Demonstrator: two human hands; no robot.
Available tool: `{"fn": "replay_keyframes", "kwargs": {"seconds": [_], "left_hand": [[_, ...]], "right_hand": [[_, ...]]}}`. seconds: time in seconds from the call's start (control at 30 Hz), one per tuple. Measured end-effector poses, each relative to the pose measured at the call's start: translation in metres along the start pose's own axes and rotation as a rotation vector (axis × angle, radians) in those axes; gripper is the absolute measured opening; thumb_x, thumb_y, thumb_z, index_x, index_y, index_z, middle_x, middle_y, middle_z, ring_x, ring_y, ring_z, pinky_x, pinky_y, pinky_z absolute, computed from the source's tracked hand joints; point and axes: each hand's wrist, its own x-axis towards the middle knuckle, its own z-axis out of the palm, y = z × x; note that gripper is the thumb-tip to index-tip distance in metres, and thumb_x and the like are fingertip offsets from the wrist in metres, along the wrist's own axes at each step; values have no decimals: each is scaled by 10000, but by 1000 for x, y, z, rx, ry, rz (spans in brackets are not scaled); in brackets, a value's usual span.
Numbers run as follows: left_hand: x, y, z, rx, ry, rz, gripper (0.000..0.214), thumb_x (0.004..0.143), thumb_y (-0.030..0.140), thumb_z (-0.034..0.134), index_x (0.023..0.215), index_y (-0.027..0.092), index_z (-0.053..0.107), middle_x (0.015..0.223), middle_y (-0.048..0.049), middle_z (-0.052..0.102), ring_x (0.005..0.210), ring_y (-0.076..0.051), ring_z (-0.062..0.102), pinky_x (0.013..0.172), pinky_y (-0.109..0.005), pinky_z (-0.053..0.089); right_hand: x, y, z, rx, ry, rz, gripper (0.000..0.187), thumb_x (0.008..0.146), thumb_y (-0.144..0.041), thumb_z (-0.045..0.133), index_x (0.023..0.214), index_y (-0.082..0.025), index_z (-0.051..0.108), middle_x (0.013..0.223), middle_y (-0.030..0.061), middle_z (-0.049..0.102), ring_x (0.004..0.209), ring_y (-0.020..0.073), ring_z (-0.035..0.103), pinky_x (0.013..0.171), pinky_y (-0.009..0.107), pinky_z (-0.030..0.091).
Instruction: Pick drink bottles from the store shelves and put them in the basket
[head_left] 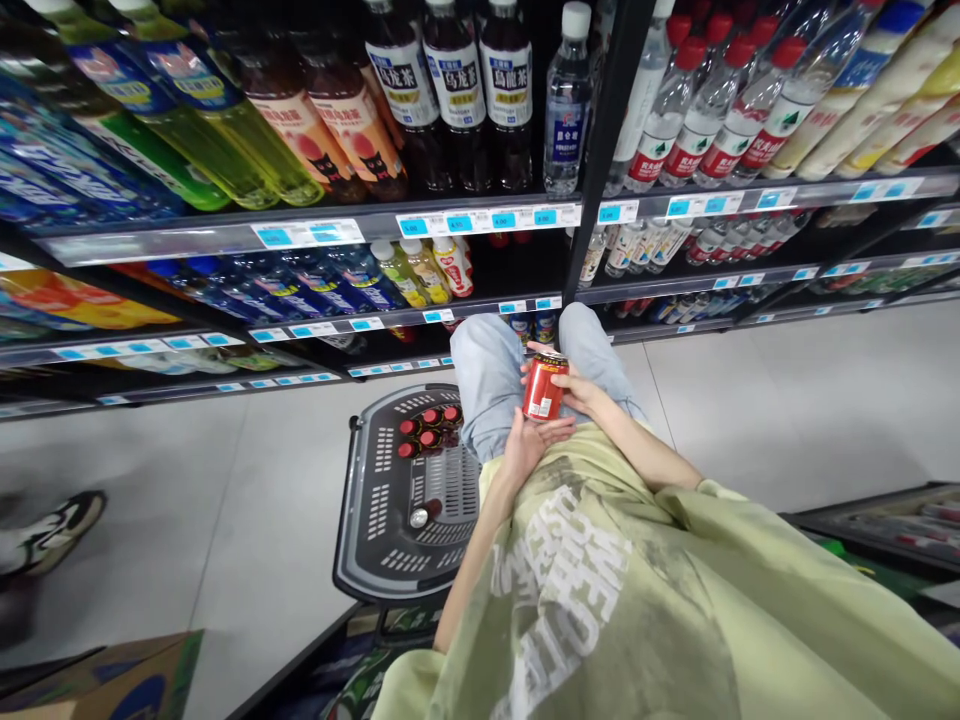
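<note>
A red drink can (544,386) with a gold-and-black top rim is held upright over my lap. My right hand (579,388) grips it from the side, thumb across the front and fingertips showing behind. Beneath the can, my left hand (534,443) lies open, palm up with fingers stretched to the right; whether it bears any weight I cannot tell. Beside my left leg stands a grey shopping basket (367,545). In it are several dark bottles with red caps (430,438) and a dark can with a silver end (421,517) lying on its side.
Drink shelves (480,214) run across in front of my knees, holding many bottles above blue price tags. A person's shoe (64,530) is on the floor at the left. A cardboard box (120,680) sits at lower left, with another shelf (892,530) behind me at right.
</note>
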Motion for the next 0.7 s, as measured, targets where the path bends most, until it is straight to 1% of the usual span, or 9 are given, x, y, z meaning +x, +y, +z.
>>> {"fn": "replay_keyframes", "kwargs": {"seconds": [0.1, 0.17, 0.27, 0.33, 0.4, 0.47, 0.57, 0.63, 0.7], "left_hand": [[-21, 3, 8, 282, 168, 134, 680, 919, 774, 613, 934, 122, 808, 855, -180, 800, 871, -338, 765, 884, -451, 571], [-39, 8, 16, 498, 326, 352, 515, 955, 662, 657, 939, 172, 815, 809, -115, 791, 785, -281, 741, 829, -412, 577], [-59, 18, 27, 746, 493, 720, 372, 1046, 523, 585, 1044, 214, 792, 900, -64, 804, 799, -226, 728, 827, -386, 585], [-66, 25, 34, 854, 519, 960, 306, 1080, 425, 537, 1098, 220, 764, 1009, -64, 805, 892, -221, 739, 863, -394, 592], [-66, 31, 39, 923, 491, 1178, 243, 1078, 347, 531, 1134, 229, 735, 1088, -72, 789, 991, -232, 739, 911, -418, 594], [-64, 37, 44, 950, 470, 1349, 201, 1064, 302, 538, 1156, 239, 704, 1105, -75, 764, 1048, -240, 725, 949, -440, 589], [-57, 42, 48, 942, 551, 1436, 155, 1043, 279, 568, 1160, 240, 662, 1130, -82, 708, 1095, -238, 696, 987, -454, 574], [-48, 41, 48, 938, 623, 1359, 158, 1031, 304, 601, 1165, 230, 641, 1183, -97, 666, 1155, -240, 666, 1020, -458, 565], [-36, 36, 45, 942, 633, 1222, 249, 1003, 360, 657, 1205, 220, 621, 1269, -121, 627, 1234, -255, 631, 1038, -462, 570]], "right_hand": [[1, -1, 0, -11, 5, -18, 855, 686, -439, 929, 1445, -310, 558, 1187, 39, 792, 1034, 263, 774, 800, 364, 667], [1, -3, 0, -12, 15, -34, 817, 710, -446, 906, 1438, -296, 566, 1186, 45, 793, 1060, 271, 768, 794, 361, 663], [2, -4, -1, 9, 43, -50, 788, 730, -472, 887, 1426, -261, 583, 1205, 65, 789, 1091, 281, 762, 812, 363, 657], [2, -4, -3, 22, 70, -51, 807, 711, -495, 902, 1418, -257, 596, 1214, 70, 789, 1074, 285, 766, 799, 361, 662], [3, -3, -4, 31, 92, -52, 817, 696, -495, 917, 1413, -259, 604, 1211, 69, 792, 1042, 279, 771, 789, 354, 664], [3, -2, -5, 41, 100, -59, 793, 719, -467, 907, 1418, -252, 600, 1202, 67, 795, 1021, 261, 773, 800, 344, 654], [3, -1, -7, 40, 116, -65, 766, 738, -440, 888, 1421, -257, 593, 1175, 50, 800, 1007, 241, 776, 811, 333, 649], [4, -1, -7, 38, 140, -64, 775, 723, -436, 891, 1421, -278, 592, 1163, 33, 801, 1008, 239, 776, 799, 329, 658], [4, -1, -7, 43, 165, -62, 787, 706, -423, 896, 1421, -290, 596, 1160, 27, 799, 1006, 242, 775, 801, 339, 665]]}}
